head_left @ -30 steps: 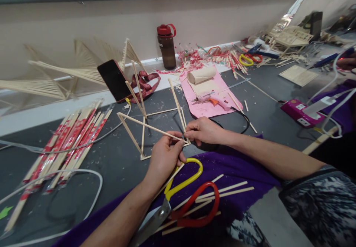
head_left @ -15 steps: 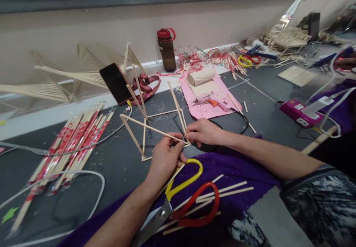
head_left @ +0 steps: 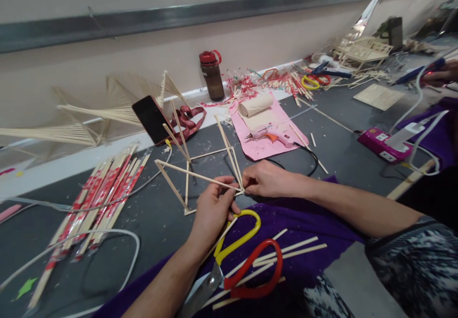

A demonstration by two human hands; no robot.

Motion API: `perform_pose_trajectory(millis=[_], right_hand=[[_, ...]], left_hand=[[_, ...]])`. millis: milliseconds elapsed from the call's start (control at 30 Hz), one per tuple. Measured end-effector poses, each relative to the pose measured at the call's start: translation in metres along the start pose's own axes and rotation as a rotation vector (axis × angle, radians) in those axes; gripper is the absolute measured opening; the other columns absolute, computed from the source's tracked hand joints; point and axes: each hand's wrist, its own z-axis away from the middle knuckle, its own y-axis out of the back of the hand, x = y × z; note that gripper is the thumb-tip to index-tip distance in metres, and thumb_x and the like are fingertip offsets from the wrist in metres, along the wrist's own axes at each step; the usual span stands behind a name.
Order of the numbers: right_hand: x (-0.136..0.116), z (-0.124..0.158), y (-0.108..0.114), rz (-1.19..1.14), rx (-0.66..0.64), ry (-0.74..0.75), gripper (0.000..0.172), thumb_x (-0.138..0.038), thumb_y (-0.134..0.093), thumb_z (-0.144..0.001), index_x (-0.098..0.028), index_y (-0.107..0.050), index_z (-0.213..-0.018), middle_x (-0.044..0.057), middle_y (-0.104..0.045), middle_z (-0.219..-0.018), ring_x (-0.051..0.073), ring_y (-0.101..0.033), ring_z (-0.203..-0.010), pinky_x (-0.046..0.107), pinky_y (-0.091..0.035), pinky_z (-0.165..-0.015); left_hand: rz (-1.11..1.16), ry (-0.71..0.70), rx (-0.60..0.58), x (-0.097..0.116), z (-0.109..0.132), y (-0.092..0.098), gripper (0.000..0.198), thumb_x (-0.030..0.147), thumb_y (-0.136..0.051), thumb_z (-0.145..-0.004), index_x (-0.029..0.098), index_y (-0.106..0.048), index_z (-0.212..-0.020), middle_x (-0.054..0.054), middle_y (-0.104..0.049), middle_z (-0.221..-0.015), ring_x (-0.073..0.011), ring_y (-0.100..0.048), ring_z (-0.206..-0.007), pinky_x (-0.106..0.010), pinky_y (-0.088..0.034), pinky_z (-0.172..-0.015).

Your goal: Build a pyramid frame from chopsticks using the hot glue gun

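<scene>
Wooden stick frame (head_left: 193, 173), slim & boxy, L hand (head_left: 214, 206) & R hand (head_left: 266, 179) pinching its 4 o'clock corner, metal-bladed scissors (head_left: 215, 276), 6 o'clock.

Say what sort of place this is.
Likely a craft workshop: a glue gun, wrapped sticks and an open stick frame are at one long bench.

Brown bottle (head_left: 213, 80), 12 o'clock; black phone (head_left: 150, 119), 10 o'clock, dark-red strap (head_left: 185, 114) beside it; magenta power strip (head_left: 384, 145), 3; green scrap (head_left: 26, 287), 8.
</scene>
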Motion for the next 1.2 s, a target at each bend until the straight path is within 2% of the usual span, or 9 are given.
perform_pose_trajectory(millis=[100,167,433,800,1200], right_hand=[[0.001,-0.001,-0.003,0.005,-0.008,-0.006,0.009,-0.020,-0.063,-0.073,-0.015,-0.067,-0.080,0.002,-0.067,-0.072,0.011,-0.055,-0.062,0.019,-0.033,-0.056],[0.001,-0.001,-0.004,0.010,-0.006,0.007,0.009,-0.020,-0.062,-0.074,-0.015,-0.068,-0.079,0.002,-0.066,-0.073,0.011,-0.056,-0.064,0.019,-0.033,-0.057],[0.003,-0.003,-0.005,0.016,-0.003,0.028,0.008,-0.019,-0.062,-0.076,-0.013,-0.068,-0.076,0.002,-0.064,-0.070,0.010,-0.053,-0.063,0.020,-0.032,-0.057],[0.005,-0.005,-0.007,0.012,-0.014,-0.011,0.008,-0.020,-0.063,-0.075,-0.014,-0.069,-0.076,0.002,-0.064,-0.070,0.010,-0.053,-0.063,0.020,-0.031,-0.057],[-0.006,-0.003,-0.003,0.067,-0.016,-0.038,0.014,-0.021,-0.059,-0.079,-0.013,-0.070,-0.080,0.006,-0.068,-0.076,0.012,-0.056,-0.067,0.020,-0.033,-0.059]], left_hand=[[0.025,0.004,0.003,0.000,-0.001,0.000,0.036,0.033,-0.059,-0.078,0.015,-0.048,-0.108,0.001,-0.064,-0.067,-0.0072,-0.051,-0.038,-0.016,-0.038,-0.034],[0.021,0.009,0.002,0.000,-0.001,-0.001,0.036,0.032,-0.059,-0.078,0.015,-0.048,-0.108,0.001,-0.065,-0.069,-0.0072,-0.051,-0.038,-0.016,-0.038,-0.034],[0.039,0.046,0.026,0.008,0.002,-0.004,0.037,0.031,-0.060,-0.075,0.014,-0.049,-0.106,0.004,-0.060,-0.052,-0.0072,-0.047,-0.033,-0.015,-0.036,-0.033],[0.019,0.056,0.061,0.009,0.004,-0.006,0.034,0.032,-0.060,-0.075,0.015,-0.050,-0.103,0.004,-0.061,-0.051,-0.0074,-0.046,-0.032,-0.016,-0.035,-0.034],[0.008,0.059,0.056,0.006,0.002,-0.005,0.037,0.035,-0.061,-0.074,0.014,-0.051,-0.103,0.004,-0.060,-0.049,-0.0076,-0.046,-0.032,-0.015,-0.035,-0.034]])
